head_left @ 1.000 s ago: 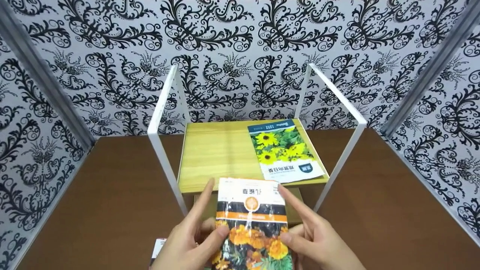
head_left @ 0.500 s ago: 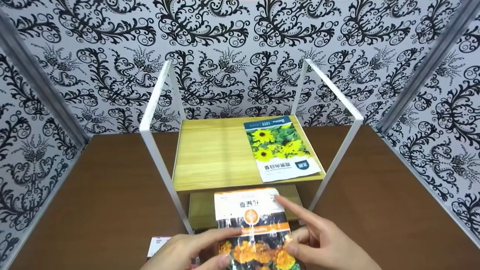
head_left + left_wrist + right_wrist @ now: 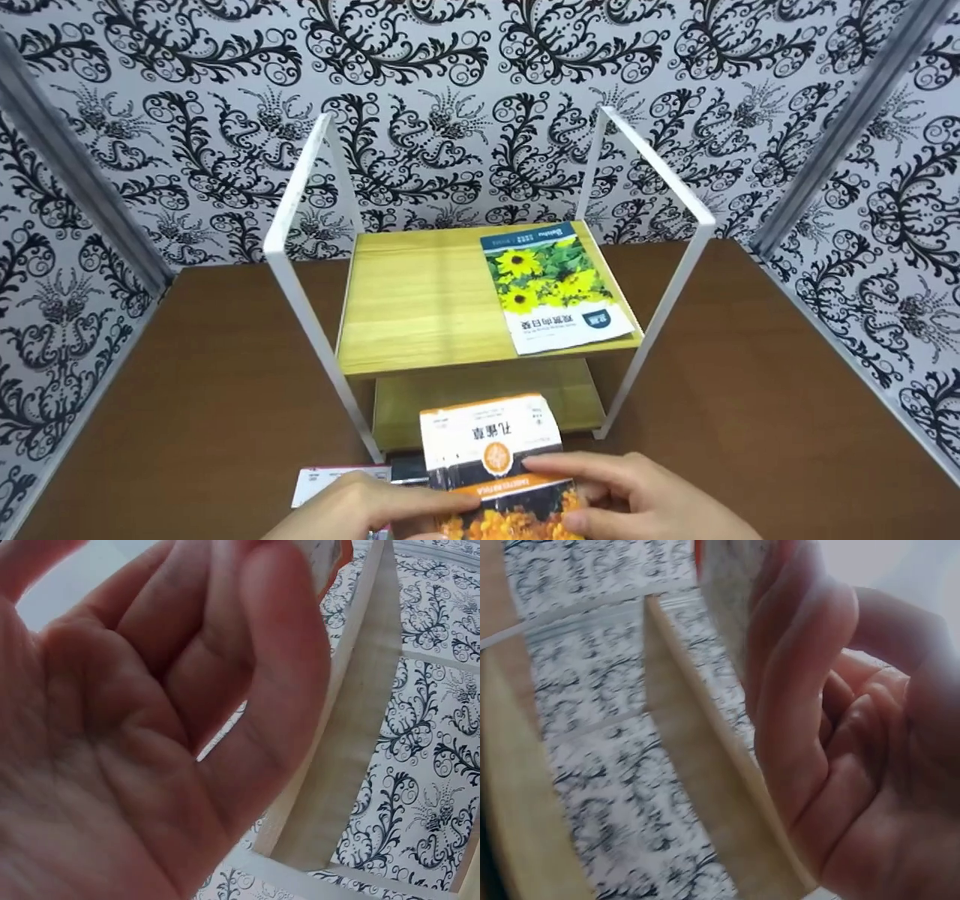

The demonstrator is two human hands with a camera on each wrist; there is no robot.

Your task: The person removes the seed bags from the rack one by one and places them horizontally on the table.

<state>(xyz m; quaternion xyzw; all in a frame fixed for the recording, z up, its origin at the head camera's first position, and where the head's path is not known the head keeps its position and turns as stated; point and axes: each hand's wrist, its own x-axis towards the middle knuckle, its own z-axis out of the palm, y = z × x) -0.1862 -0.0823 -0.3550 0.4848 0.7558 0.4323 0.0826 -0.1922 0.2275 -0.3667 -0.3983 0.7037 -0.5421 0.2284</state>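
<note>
A seed packet (image 3: pixel 491 442) with orange marigolds, a white top and an orange band is between my two hands at the bottom of the head view. My left hand (image 3: pixel 356 504) holds its left side, the index finger lying across the front. At the right side my right hand (image 3: pixel 637 491) grips it, index finger and thumb on the front. Curled fingers of the left hand (image 3: pixel 172 682) sit behind the packet's edge (image 3: pixel 334 562) in the left wrist view. The right wrist view has the right hand's (image 3: pixel 817 735) bent fingers against the packet's back (image 3: pixel 731 592).
A two-tier rack with white frames (image 3: pixel 304 300) stands ahead. A sunflower seed packet (image 3: pixel 551 289) lies at the right of its wooden upper shelf (image 3: pixel 412 300); the lower shelf (image 3: pixel 480 382) is beneath. More packets (image 3: pixel 319 480) lie partly hidden near my left hand on the brown table (image 3: pixel 210 390).
The marigold packet has come lower, away from the upper shelf. First the left index finger, then the right, shifted from the packet's top edges onto its front. The sunflower packet stays on its shelf.
</note>
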